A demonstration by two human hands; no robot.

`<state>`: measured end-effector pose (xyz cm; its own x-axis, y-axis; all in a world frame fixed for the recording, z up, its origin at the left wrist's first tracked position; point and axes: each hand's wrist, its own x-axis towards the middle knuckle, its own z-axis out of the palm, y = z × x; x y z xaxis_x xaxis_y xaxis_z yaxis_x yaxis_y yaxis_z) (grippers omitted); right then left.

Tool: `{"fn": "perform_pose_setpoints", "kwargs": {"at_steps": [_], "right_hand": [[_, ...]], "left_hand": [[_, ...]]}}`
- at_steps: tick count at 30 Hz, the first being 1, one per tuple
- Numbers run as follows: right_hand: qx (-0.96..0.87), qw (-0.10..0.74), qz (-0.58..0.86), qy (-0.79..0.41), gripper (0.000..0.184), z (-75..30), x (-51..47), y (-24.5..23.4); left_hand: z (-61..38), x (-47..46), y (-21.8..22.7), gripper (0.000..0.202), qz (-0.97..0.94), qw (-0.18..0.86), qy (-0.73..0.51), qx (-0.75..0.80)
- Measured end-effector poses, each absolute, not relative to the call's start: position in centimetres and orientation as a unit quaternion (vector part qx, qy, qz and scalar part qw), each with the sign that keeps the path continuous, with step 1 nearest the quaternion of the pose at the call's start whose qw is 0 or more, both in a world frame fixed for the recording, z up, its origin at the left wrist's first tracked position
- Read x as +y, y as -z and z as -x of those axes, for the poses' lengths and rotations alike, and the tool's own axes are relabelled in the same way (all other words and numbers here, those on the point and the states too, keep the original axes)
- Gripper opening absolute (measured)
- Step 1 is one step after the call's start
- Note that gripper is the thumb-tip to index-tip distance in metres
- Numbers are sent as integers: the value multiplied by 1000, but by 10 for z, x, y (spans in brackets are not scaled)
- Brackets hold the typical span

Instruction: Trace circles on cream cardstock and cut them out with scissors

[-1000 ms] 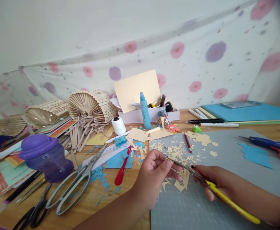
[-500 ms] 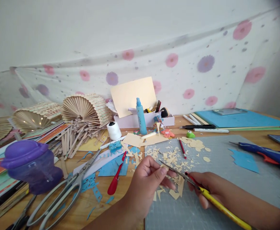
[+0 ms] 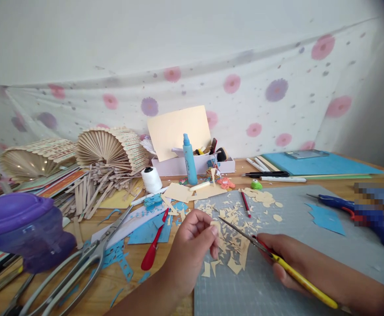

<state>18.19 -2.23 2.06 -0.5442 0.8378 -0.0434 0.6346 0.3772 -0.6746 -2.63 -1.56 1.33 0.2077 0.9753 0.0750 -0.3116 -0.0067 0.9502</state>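
My left hand (image 3: pixel 195 250) pinches a small cream paper piece (image 3: pixel 215 225) between thumb and fingers, over the left edge of the grey cutting mat (image 3: pixel 244 294). In my right hand (image 3: pixel 287 259) is a pair of slim scissors (image 3: pixel 305 281) with a long yellow handle and a bit of red at the grip. Their dark pointed blades reach toward the left hand, a short gap from the paper. Cream paper scraps (image 3: pixel 234 263) lie scattered below and beyond both hands. Several cut cream rounds (image 3: pixel 264 197) are piled at the mat's far edge, near a dark red pencil (image 3: pixel 245 204).
Large metal scissors (image 3: pixel 93 259), a purple cup (image 3: pixel 27 232) and a red spatula (image 3: pixel 152 250) lie left. A blue glue bottle (image 3: pixel 189 162), thread spool (image 3: pixel 152 180) and white box (image 3: pixel 168 166) stand behind. A blue glue gun (image 3: pixel 336 204) rests right, beside blue paper (image 3: pixel 326 219).
My hands have moved apart: the left has drawn back left with the paper piece, and the scissor blades no longer overlap its fingers. The view has shifted slightly right.
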Motion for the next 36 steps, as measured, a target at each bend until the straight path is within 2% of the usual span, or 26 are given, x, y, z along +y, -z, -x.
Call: {"fn": "perform_pose_setpoints", "kwargs": {"at_steps": [4, 18, 22, 30, 36], "right_hand": [[-830, 114, 442, -320, 14, -188, -23, -22], [-772, 114, 447, -438, 4, -174, -22, -33], [-767, 128, 440, -450, 8, -173, -20, -24], [-780, 144, 444, -417, 4, -176, -20, -19], [-800, 119, 470, -355, 11, -184, -21, -24]], "left_hand": [[26, -16, -19, 12, -466, 595, -543, 366], [26, -22, -20, 16, -515, 587, -512, 358], [26, -23, -19, 17, -515, 598, -509, 344], [31, -19, -16, 15, -549, 536, -516, 381], [31, -13, -14, 21, -496, 580, -517, 387]]}}
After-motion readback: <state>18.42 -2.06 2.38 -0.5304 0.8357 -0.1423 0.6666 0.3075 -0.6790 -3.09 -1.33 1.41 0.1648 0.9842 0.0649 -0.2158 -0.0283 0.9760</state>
